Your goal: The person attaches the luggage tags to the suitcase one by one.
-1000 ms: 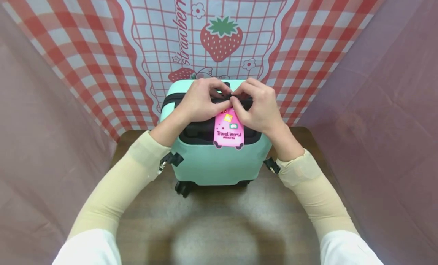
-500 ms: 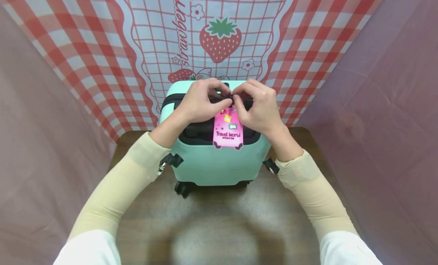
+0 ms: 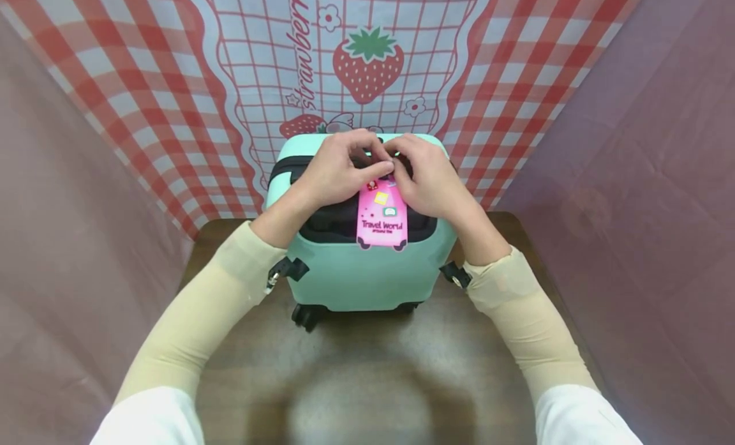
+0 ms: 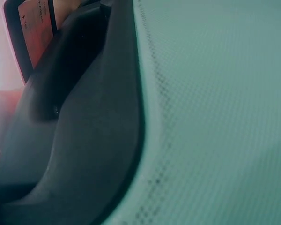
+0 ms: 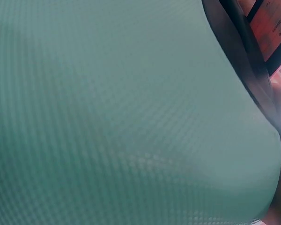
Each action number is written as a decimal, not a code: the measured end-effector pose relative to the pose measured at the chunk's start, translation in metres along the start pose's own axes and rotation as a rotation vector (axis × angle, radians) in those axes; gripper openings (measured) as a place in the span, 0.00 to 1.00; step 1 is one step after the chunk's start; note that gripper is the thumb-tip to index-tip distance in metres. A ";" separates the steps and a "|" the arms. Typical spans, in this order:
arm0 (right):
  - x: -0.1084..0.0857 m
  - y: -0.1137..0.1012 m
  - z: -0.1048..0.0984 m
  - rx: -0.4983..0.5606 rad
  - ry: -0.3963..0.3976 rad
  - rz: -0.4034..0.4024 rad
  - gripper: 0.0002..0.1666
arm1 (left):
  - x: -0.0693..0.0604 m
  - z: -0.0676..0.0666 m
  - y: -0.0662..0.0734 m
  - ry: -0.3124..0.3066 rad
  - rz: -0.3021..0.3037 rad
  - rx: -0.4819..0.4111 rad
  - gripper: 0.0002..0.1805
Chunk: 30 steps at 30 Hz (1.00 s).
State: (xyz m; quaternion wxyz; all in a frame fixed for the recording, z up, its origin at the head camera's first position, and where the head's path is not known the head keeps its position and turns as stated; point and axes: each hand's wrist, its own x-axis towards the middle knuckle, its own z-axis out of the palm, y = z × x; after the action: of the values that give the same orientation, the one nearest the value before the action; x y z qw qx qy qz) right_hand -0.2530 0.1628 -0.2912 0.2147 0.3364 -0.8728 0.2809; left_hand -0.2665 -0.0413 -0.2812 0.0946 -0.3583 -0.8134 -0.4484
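A pink luggage tag point(image 3: 381, 218), shaped like a little suitcase and printed "Travel World", hangs over the black top panel of a mint-green suitcase point(image 3: 367, 279). My left hand point(image 3: 335, 170) pinches the tag's dark strap just above the tag, thumb against fingertips. From the other side my right hand point(image 3: 430, 180) pinches at the same spot; fingertips of both hands meet there and mostly hide the strap and its fastening. Both wrist views show the back of the tag point(image 4: 37, 28) with its orange name-and-address label point(image 5: 271, 30), beside the suitcase's dark panel point(image 4: 103, 126).
The suitcase stands on a brown wooden table point(image 3: 356, 375), with black wheels point(image 3: 308, 316) near its lower front. Behind it hangs a red-and-white strawberry cloth point(image 3: 367, 68). Pinkish curtains point(image 3: 74, 253) close off both sides.
The right hand's fingers have shifted slightly left, closer to the left fingertips, and now cover the dark strap more. The left hand and the tag stay nearly in place.
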 end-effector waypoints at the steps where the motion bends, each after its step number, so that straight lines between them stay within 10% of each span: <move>1: 0.000 0.000 0.000 0.006 0.007 0.007 0.14 | 0.000 0.000 0.000 0.002 0.007 0.009 0.07; 30: 0.012 -0.007 -0.002 0.356 0.138 0.286 0.09 | -0.003 -0.001 -0.002 0.028 0.080 0.057 0.07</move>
State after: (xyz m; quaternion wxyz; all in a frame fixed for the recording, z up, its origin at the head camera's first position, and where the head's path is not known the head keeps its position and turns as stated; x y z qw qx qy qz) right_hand -0.2556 0.1537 -0.2807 0.1692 0.2221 -0.8316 0.4800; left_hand -0.2656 -0.0443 -0.2839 0.1343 -0.3815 -0.8094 -0.4257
